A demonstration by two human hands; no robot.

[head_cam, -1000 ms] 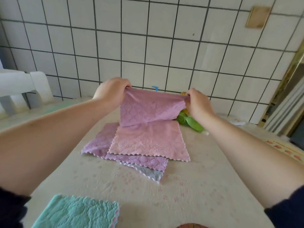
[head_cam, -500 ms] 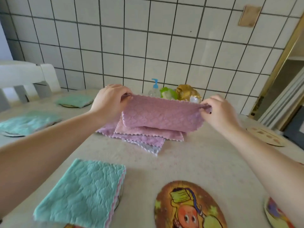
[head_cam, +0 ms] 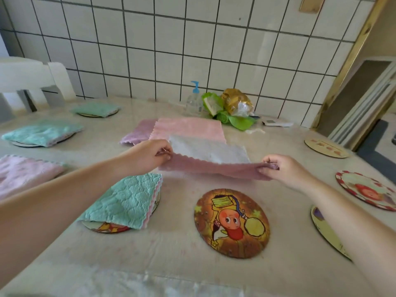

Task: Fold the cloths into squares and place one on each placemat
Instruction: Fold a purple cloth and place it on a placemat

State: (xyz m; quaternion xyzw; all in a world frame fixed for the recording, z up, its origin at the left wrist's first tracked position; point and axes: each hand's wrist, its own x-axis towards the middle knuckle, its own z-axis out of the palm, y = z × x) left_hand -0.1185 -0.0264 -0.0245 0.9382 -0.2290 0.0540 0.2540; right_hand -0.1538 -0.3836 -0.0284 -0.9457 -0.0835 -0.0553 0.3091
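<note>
The mauve cloth [head_cam: 214, 169] hangs stretched between both hands above the table [head_cam: 171, 249], just beyond the round cartoon placemat [head_cam: 231, 222]. The left hand [head_cam: 147, 156] pinches its left end with curled fingers; the right hand [head_cam: 285, 169] grasps the bunched right end. Half a second ago the cloth was held higher and farther off, right over the pile; now it has been drawn nearer and lower, and it sags slightly in the middle.

With it lifted away, a pale grey-blue cloth [head_cam: 211, 150] now shows directly behind it, its near edge hidden by the held cloth. Farther back lie a pink cloth [head_cam: 188, 129] and a lilac cloth [head_cam: 137, 133] that it partly overlaps.

To the near left a folded teal cloth [head_cam: 126, 200] covers most of another placemat [head_cam: 107, 227], much as before. Farther left a folded pink cloth [head_cam: 23, 174] lies at the frame edge, and two more teal cloths [head_cam: 42, 131] [head_cam: 95, 108] sit on mats toward the far left.

On the right, three bare placemats [head_cam: 325, 147] [head_cam: 368, 190] [head_cam: 327, 230] have come more fully into view. Against the tiled wall stand a pump bottle [head_cam: 194, 101], green and gold bags [head_cam: 231, 108], and a white remote-like object [head_cam: 276, 123]. A white chair [head_cam: 32, 82] stands far left.
</note>
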